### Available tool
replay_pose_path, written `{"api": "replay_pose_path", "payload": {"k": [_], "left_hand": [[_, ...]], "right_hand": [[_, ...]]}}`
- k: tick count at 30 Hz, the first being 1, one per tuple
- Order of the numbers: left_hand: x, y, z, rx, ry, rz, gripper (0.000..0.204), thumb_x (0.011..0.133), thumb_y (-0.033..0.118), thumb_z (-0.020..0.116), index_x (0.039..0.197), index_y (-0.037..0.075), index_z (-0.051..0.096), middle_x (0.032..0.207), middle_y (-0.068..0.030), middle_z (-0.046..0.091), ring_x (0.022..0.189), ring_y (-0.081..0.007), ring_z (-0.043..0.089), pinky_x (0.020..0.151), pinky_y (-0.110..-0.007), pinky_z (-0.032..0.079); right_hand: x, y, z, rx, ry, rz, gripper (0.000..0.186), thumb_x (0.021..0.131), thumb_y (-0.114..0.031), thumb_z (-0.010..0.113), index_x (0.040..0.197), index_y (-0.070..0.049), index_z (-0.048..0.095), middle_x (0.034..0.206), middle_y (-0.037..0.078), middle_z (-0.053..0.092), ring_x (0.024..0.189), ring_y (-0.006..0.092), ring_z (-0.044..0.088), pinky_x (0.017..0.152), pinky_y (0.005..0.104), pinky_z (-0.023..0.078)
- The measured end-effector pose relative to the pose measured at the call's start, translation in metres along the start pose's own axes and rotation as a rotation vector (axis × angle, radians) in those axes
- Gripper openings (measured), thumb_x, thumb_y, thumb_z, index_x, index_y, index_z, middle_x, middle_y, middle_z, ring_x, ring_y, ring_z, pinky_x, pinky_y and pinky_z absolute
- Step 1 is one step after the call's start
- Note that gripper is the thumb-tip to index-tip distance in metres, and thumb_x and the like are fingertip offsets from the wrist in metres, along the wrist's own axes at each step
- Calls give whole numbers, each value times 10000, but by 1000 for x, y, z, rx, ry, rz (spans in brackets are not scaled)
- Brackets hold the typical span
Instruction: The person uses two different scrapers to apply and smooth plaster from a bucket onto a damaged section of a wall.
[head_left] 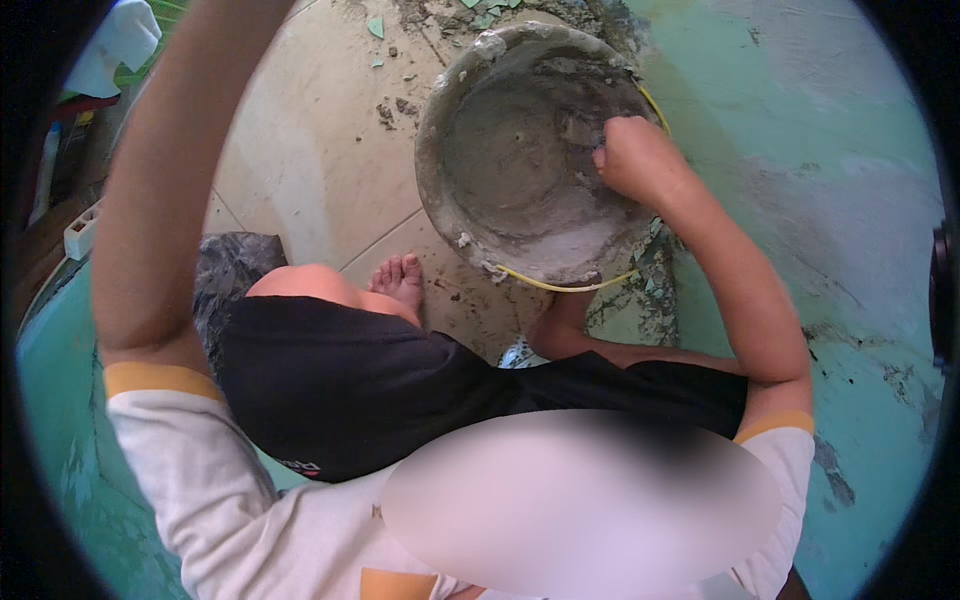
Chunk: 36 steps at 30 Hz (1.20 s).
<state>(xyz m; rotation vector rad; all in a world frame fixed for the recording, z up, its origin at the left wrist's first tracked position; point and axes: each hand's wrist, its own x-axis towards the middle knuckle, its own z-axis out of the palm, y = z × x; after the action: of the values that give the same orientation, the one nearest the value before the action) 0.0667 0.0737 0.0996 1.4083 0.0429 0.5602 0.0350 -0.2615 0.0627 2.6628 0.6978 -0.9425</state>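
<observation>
A round bucket [436, 190], caked with grey mortar, stands on the tiles in front of me, with a yellow handle [560, 287] hanging round its rim. My right hand [640, 160] reaches over the bucket's right side. Its fingers are curled closed round something I cannot make out, beside a mortar-coloured shape just inside the bucket. Wet-looking grey mortar [510, 150] coats the bottom and inner walls. My left forearm [170, 200] rises past the upper edge of the picture, so the left hand is out of sight.
Beige floor tiles [290, 150] carry crumbs of mortar and green chips [376, 27]. On the right is a green wall [800, 230] with grey patches. A dark plastic bag [235, 265] lies by my left knee. A white socket block [82, 232] sits at far left.
</observation>
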Motion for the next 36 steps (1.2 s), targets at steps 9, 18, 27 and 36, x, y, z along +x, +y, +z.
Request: {"api": "replay_pose_path", "payload": {"k": [9,18,27,36], "left_hand": [[-122,-59,29,-410,343,-438,313,1065,228,466,1191,-37,573,1014,-169,712,852,-254,724,757,-376,614],[-130,-55,30,-543,347,-400,291,1086,219,433,1194,-34,527,1036,-174,683,903,-271,710,808,-404,618],[-133,-62,29,-507,384,-365,242,1080,204,474,1153,-17,541,980,-140,696,831,-214,716,724,-330,618],[-132,-58,32,-526,338,-282,217,1079,207,496,1127,3,553,972,-118,694,826,-200,715,708,-322,617]], "right_hand": [[8,-63,25,-168,98,-109,162,812,-93,637,844,-6,769,919,248,735,861,394,737,800,483,601],[7,-27,1,-23,80,16,190,814,-124,659,822,55,724,911,290,710,878,454,705,816,523,578],[-1,-86,9,123,140,-123,233,827,-175,668,822,53,717,882,295,701,868,467,696,809,535,570],[13,-48,1,-103,139,-83,176,813,-127,658,831,34,728,897,286,709,873,447,710,815,511,580]]}}
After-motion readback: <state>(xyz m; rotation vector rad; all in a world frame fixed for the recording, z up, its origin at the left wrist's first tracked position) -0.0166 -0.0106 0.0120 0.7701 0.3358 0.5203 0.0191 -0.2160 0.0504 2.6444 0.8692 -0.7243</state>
